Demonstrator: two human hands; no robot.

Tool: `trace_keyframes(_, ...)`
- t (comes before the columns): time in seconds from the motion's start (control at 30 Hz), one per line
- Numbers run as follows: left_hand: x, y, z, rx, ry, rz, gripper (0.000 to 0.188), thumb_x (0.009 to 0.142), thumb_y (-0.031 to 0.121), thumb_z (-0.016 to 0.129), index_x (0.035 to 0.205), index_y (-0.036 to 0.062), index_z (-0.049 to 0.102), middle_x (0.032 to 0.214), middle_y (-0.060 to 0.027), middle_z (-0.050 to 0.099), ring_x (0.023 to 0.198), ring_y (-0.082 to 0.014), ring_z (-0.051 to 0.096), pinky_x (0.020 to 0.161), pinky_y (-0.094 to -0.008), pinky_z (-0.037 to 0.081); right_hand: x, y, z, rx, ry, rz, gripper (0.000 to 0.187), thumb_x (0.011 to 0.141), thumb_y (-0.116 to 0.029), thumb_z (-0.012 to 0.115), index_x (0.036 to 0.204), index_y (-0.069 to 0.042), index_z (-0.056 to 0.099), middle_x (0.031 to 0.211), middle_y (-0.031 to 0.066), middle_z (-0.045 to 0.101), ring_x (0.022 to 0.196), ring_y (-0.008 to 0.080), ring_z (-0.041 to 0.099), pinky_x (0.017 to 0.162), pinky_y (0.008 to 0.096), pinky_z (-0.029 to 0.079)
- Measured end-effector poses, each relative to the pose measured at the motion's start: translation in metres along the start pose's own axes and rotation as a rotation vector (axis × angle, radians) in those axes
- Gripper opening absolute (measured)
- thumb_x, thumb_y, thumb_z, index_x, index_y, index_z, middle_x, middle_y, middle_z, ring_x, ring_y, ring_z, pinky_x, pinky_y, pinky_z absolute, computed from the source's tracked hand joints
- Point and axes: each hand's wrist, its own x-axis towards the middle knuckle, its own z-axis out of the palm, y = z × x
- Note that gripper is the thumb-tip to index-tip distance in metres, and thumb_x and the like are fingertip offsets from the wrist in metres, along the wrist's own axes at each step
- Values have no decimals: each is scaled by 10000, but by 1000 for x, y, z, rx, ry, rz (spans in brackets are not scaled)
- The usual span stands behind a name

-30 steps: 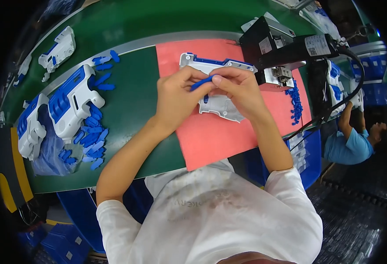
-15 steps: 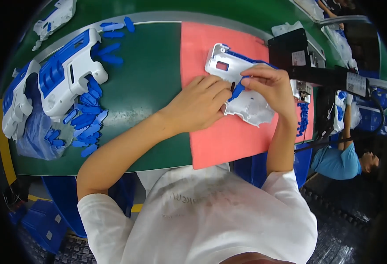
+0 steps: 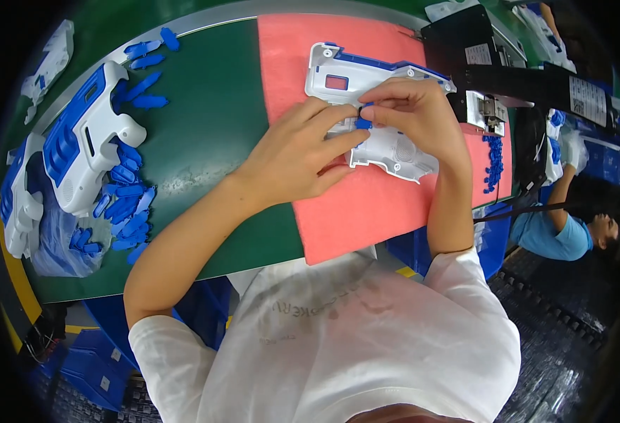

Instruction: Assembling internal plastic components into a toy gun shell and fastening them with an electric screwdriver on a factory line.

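Observation:
A white plastic housing half (image 3: 324,90) with a blue edge strip lies on the pink mat, its hollow inner side up. My left hand (image 3: 303,148) holds it at the left, with fingers spread across its cut-out and the thumb at its near edge. Between thumb and forefinger, my right hand (image 3: 416,116) pinches a small blue plastic piece (image 3: 363,121) against the middle of the housing. My left fingertips are close beside that piece. Fingers partly cover where the piece meets the housing.
White-and-blue housings (image 3: 77,162) and loose blue strips (image 3: 123,208) lie at the left on the green table (image 3: 204,106). Right of the pink mat (image 3: 345,218) stands a black device (image 3: 465,42); small blue parts (image 3: 493,166) are near it. A co-worker (image 3: 550,229) is at far right.
My right hand has brought the blue piece down and left onto the housing, turning it. My left fingers have spread wider. The whole view has shifted a little.

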Motion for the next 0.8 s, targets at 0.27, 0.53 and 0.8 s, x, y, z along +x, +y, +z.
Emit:
trace_keyframes(0.27,2,-1,-2,-31,-38,28,505,627,134,781,1109,71,645,1187,-94,572,953,-288,522,813,-373,483,5,-3,-13,76,-170,153,142,813,-9,691,943,48,688,776,71,677,650,91,620,593,222,499)
trace_keyframes(0.53,4,2,-5,-3,-51,44,449,650,137,764,1077,71,643,1156,-90,566,992,-292,506,835,-383,480,5,-4,-9,111,-180,147,134,795,11,693,924,48,692,757,57,662,657,81,601,601,213,501)
trace_keyframes(0.8,4,4,-4,28,-55,14,436,650,119,759,1067,54,649,1179,-110,547,1023,-300,514,859,-404,468,-1,-5,4,-232,65,-57,161,738,-24,743,890,8,704,743,56,650,669,109,596,614,239,481)
